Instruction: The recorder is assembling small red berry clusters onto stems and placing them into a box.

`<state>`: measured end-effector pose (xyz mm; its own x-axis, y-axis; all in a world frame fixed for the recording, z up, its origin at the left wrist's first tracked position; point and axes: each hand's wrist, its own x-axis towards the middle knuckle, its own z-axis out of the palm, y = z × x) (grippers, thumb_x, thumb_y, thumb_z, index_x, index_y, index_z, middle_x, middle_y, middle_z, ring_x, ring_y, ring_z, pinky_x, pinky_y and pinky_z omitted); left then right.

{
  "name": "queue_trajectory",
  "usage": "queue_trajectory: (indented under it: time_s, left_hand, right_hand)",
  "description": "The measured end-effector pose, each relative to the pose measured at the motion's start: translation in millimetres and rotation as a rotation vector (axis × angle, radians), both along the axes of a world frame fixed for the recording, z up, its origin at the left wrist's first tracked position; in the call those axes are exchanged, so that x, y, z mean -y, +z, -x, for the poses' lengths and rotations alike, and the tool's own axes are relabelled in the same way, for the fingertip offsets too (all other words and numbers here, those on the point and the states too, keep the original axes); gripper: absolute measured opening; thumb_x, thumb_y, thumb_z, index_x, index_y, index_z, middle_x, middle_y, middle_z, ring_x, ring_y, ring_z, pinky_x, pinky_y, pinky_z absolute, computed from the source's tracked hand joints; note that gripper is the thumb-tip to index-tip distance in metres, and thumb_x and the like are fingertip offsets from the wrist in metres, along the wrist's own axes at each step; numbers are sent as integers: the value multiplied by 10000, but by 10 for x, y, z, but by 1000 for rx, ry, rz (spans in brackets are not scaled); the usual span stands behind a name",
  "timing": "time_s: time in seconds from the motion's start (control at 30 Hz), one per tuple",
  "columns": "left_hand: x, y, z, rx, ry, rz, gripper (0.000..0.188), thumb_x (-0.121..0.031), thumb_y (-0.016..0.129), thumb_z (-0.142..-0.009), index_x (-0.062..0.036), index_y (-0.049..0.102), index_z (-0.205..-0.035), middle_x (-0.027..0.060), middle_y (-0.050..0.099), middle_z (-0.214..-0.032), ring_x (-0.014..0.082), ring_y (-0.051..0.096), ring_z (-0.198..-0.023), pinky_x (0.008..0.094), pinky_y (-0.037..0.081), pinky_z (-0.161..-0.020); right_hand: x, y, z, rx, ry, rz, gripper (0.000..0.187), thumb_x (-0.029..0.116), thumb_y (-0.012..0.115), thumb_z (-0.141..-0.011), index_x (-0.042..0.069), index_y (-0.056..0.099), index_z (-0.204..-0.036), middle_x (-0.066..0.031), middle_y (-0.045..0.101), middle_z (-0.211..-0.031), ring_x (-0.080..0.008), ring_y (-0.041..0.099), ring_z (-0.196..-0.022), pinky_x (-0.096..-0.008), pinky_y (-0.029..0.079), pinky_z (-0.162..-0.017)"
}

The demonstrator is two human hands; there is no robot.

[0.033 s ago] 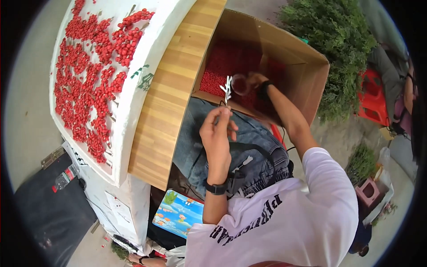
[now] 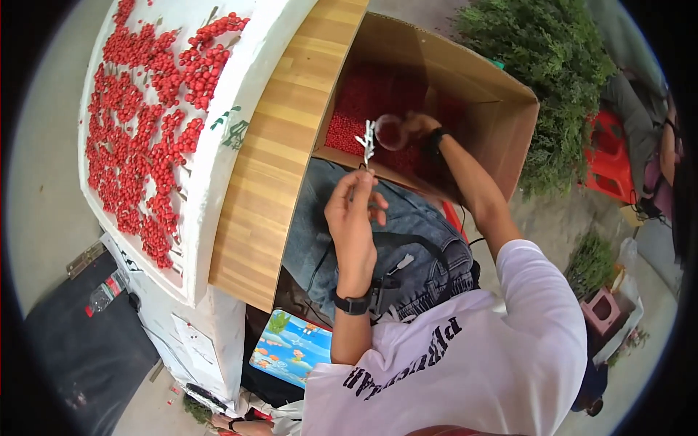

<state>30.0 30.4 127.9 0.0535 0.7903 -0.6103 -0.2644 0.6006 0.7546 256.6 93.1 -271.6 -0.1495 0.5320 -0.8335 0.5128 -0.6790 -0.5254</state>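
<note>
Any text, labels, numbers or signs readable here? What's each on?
White T-shirt: large black lettering, not copied here.
White foam-like tray: green handwritten strokes on its side, not copied.
Plastic bottle: label too small to read.
White sheet: dark marks, too small to read.
Clear cup: no text visible.

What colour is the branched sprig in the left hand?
The branched sprig in the left hand's fingers is white, seen best in the head view.
</note>
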Motion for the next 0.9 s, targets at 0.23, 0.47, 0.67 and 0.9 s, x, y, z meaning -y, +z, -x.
queue_trajectory:
  time_s: [0.23, 0.47, 0.67, 0.9]
  left_hand:
    - [-342, -535, 240, 62, 125, 110, 167, -202, 612, -936, -57, 613, -1020, 16, 591, -894, 79, 545, -666, 220, 396, -514]
    - [-510, -643, 116, 107, 131, 129, 170, -207, 618, -932, -66, 601, -1025, 15, 583, -887, 82, 547, -674, 225, 399, -526]
    - [-526, -691, 189, 133, 132, 147, 174, -177, 583, -947, -61, 593, -1076, 3, 568, -912, 96, 535, -734, 246, 401, -590]
    - [-379, -572, 172, 171, 122, 166, 156, -195, 605, -933, -83, 610, -1041, -9, 586, -889, 100, 542, -738, 254, 406, -621]
  right_hand:
    - [-915, 1130, 557, 330, -183, -546, 577, 294, 615, -857, 76, 409, -1350, -275, 544, -1234, -453, 603, -973, -504, 495, -840]
    - [-996, 531, 789, 634, -211, -796, 543, 68, 486, -850, 182, 383, -1371, -297, 593, -1089, -468, 600, -959, -544, 491, -817]
    - [-673, -48, 1160, 295, -54, -793, 569, 5, 485, -825, 172, 419, -1365, -260, 612, -1075, -438, 610, -960, -523, 511, -791]
    - [-510, 243, 934, -481, -147, -241, 605, -60, 513, -816, 152, 426, -1376, -100, 630, -1169, -261, 635, -1000, -378, 549, -770]
